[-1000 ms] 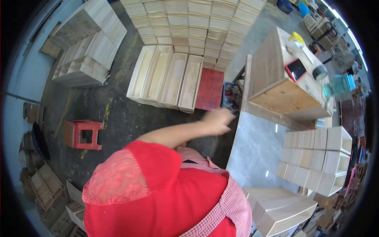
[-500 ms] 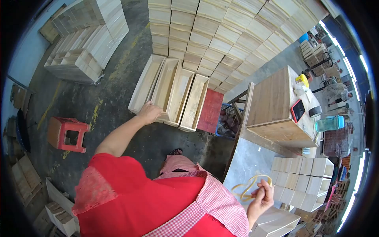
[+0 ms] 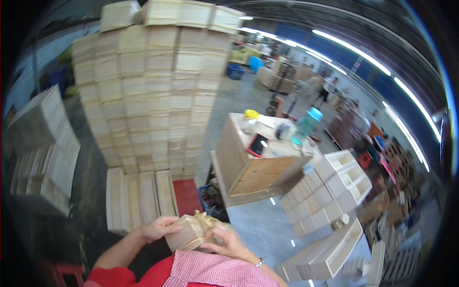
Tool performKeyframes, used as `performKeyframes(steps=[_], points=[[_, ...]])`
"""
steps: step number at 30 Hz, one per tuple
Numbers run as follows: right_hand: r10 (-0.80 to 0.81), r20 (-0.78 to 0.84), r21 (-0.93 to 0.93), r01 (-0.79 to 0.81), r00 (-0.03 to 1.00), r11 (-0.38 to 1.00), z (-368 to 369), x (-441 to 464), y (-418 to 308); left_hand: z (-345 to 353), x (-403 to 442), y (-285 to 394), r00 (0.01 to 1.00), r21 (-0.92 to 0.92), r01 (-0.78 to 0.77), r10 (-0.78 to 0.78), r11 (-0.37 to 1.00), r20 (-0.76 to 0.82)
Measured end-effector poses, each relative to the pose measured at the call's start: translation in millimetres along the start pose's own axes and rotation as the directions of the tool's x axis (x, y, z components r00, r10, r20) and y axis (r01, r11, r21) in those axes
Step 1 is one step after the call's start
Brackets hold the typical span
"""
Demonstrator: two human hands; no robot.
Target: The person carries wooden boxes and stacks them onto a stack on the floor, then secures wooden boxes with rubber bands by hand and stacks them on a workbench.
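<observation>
Close in front of my apron, a pale wooden box (image 3: 185, 236) is gripped by my left hand (image 3: 161, 228), the thumb on top near its end. My right hand (image 3: 227, 240) is at the box's other side, fingers curled around a yellow elastic band (image 3: 204, 220). The band bunches at the box's upper corner; blur hides how far it goes round. Beyond my left hand stands a row of long open wooden boxes (image 3: 141, 196), beside a red board (image 3: 187, 195).
A tall stack of wooden boxes (image 3: 148, 95) rises ahead. On the right, a wooden case (image 3: 239, 170) carries a phone (image 3: 257, 145) and a blue bottle (image 3: 306, 126). More boxes (image 3: 313, 198) sit on the grey tabletop (image 3: 258, 225). A person (image 3: 327, 90) stands far off.
My left hand has left the row and now grips a box near my body. My right hand has brought the band to that box. The view has tilted up and turned right.
</observation>
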State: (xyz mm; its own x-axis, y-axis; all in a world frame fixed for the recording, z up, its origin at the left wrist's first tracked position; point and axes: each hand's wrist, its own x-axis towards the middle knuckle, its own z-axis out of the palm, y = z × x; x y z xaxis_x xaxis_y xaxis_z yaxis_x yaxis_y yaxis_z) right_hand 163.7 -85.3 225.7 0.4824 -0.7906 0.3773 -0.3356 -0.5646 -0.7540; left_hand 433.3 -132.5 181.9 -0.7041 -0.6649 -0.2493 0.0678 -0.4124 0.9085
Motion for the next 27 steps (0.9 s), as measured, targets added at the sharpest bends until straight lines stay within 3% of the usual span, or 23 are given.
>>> performKeyframes(steps=[3,4,6,9,10,12,13,14,16,18,20,21,22,24,26,27], points=[[0.047,-0.018,0.056,-0.046,0.999,0.997,-5,-26,12,25,23,9,0.999,0.085,-0.003,0.008,0.996,-0.049],[0.013,-0.056,0.065,-0.009,0.998,0.998,-6,-32,7,33,31,12,0.992,0.312,-0.010,0.048,0.950,-0.115],[0.111,0.014,0.140,-0.112,0.994,0.984,3,-53,15,53,47,17,0.960,0.693,0.006,0.191,0.721,-0.207],[0.250,0.041,0.189,-0.254,0.967,0.949,10,-74,30,86,69,23,0.889,0.930,0.087,0.393,0.357,-0.234],[0.296,0.037,0.196,-0.298,0.954,0.934,8,-79,32,83,79,24,0.898,0.932,0.121,0.363,0.341,-0.250],[0.294,0.054,0.203,-0.299,0.954,0.932,6,-89,29,40,116,12,0.863,0.784,0.279,0.212,0.555,-0.458],[0.295,0.067,0.205,-0.302,0.953,0.931,4,-94,27,16,127,21,0.810,0.543,0.305,0.087,0.782,-0.580],[0.295,0.079,0.203,-0.306,0.952,0.930,2,-99,26,-14,127,23,0.767,0.440,0.274,0.081,0.855,-0.636],[0.356,-0.109,0.397,-0.288,0.928,0.872,7,-117,33,-48,115,35,0.715,0.311,0.129,0.129,0.942,-0.687],[0.406,-0.193,0.448,-0.288,0.893,0.846,-2,-140,40,-112,112,33,0.454,0.415,0.194,0.294,0.889,-0.841],[0.570,-0.210,0.331,-0.491,0.794,0.806,-28,-186,45,-89,70,90,0.565,0.310,-0.029,0.271,0.950,-0.779],[0.698,-0.245,0.264,-0.647,0.673,0.716,-30,-206,45,-88,59,108,0.598,0.290,-0.137,0.313,0.947,-0.738],[0.713,-0.347,0.126,-0.723,0.609,0.679,-27,-215,53,-90,51,125,0.626,0.265,-0.239,0.357,0.934,-0.694],[0.670,-0.548,-0.139,-0.844,0.501,0.517,-23,-223,73,-66,43,147,0.669,0.521,-0.210,0.510,0.827,-0.541],[0.639,-0.556,0.010,-0.764,0.532,0.645,-34,-180,56,-25,43,155,0.717,0.787,-0.127,0.604,0.604,-0.348],[0.623,-0.563,0.089,-0.709,0.543,0.699,-39,-154,49,7,45,151,0.765,0.823,-0.093,0.570,0.561,-0.301]])
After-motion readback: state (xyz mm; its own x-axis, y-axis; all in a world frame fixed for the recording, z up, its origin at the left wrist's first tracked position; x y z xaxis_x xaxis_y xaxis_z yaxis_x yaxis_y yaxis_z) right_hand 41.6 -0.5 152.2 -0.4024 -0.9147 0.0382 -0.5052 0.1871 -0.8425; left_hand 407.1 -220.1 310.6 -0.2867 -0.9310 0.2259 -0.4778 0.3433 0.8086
